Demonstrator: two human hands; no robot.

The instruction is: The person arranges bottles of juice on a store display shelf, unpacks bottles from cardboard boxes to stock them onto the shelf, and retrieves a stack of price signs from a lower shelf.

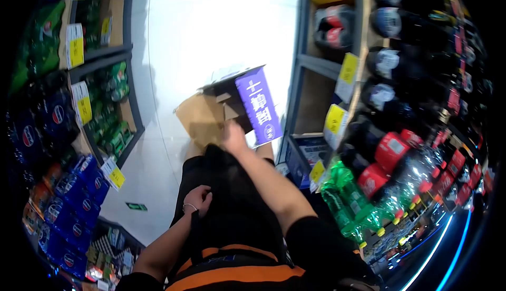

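An open cardboard box [255, 106], purple with white lettering on one side, is in front of my legs with its brown flap [203, 116] folded outward. My right hand [233, 137] is closed on the near edge of this box. Its fingertips are partly hidden by the hand itself. My left hand [198, 200] rests against the dark clothing over my lap, apart from the box. Its fingers are loosely bent, and I see nothing in them. A thin bracelet circles that wrist.
Shelves [134, 88] with green and blue drink packs stand on the left. On the right, a shelf unit [295, 75] holds dark bottles, red-labelled bottles and green bottles [342, 196]. Yellow price tags [335, 120] stick out from the shelf edges. Pale floor tiles [221, 22] lie between.
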